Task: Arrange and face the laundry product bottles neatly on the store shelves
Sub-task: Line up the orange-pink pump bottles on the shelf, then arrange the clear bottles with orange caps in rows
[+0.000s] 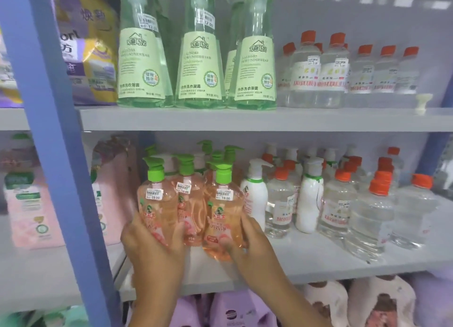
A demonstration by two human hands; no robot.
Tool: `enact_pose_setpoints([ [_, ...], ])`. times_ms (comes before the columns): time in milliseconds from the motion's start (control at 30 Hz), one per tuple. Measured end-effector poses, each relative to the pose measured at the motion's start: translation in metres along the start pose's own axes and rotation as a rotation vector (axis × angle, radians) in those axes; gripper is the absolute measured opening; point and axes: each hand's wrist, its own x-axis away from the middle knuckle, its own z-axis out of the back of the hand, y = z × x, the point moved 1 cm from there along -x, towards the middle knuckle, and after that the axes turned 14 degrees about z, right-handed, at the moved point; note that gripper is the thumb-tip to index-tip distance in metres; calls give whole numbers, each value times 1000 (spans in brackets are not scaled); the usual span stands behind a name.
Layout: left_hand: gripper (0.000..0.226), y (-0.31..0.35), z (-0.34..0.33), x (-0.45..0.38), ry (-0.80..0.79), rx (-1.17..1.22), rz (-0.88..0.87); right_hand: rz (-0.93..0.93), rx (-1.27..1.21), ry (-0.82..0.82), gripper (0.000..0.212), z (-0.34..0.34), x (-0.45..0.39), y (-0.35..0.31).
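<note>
Blue upright post (61, 142) crosses the grey shelves (245, 118) at left. Purple-and-yellow bag (90, 47) stands at upper shelf's left end. Pink pouches (31, 204) sit left of post, blurred.

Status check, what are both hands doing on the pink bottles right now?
Left hand grips the left pink bottle. Right hand grips the right pink bottle. Both labels face front. White pump bottle close alongside.

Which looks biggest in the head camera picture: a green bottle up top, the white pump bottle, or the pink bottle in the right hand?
1. Green bottle
2. Pink bottle and white pump bottle: alike; the pink one is nearer, so unsure.
</note>
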Motion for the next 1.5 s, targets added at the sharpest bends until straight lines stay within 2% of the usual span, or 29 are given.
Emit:
enact_pose_setpoints([
  [100, 60, 12, -6, 44, 55, 152, -297, 9, 71, 84, 52, 21, 11, -2],
  [167, 41, 20, -19, 73, -80, 229, -484, 22, 104, 262, 44, 52, 28, -5],
  [200, 33, 24, -30, 83, -188, 271, -511, 31, 117, 362, 38, 72, 38, -6],
  [267, 24, 34, -57, 102, -422, 335, -411, 52, 174, 557, 31, 120, 58, -2],
  [400, 36, 54, -120, 142, -798, 208, -170, -18, 327, 880, 24, 234, 88, 26],
  [433, 43, 60, -137, 153, -856, 154, -135, -80, 359, 905, 28, 261, 91, 38],
  [500, 61, 73, -168, 172, -905, 38, -119, -201, 395, 818, 51, 304, 89, 66],
  [567, 77, 82, -200, 187, -877, -41, -153, -253, 359, 643, 77, 330, 79, 88],
  [600, 77, 85, -213, 194, -841, -49, -168, -254, 314, 559, 79, 338, 73, 95],
  [633, 77, 87, -226, 200, -804, -42, -164, -237, 272, 480, 70, 344, 68, 102],
  [733, 101, 87, -253, 218, -711, -25, -133, -172, 252, 331, 49, 359, 61, 122],
  [833, 90, 97, -275, 236, -711, 24, -89, -139, 258, 344, 44, 380, 56, 144],
  [933, 82, 113, -299, 250, -679, -19, -92, -184, 276, 319, 49, 406, 46, 166],
  [1033, 60, 127, -326, 261, -654, -24, -84, -197, 259, 300, 51, 431, 32, 182],
  [1200, 53, 141, -342, 272, -647, -55, -94, -232, 199, 277, 39, 452, 16, 191],
  [1300, 45, 134, -304, 263, -417, -7, -86, -160, 225, 434, 41, 441, 28, 167],
  [1367, 36, 128, -268, 245, -223, 69, -109, 7, 128, 524, 37, 416, 38, 137],
  [1433, 36, 122, -236, 221, -66, 89, -109, 110, 6, 429, 31, 379, 40, 112],
  [1500, 43, 119, -213, 197, 72, 29, -103, 80, -36, 207, 34, 341, 29, 103],
])
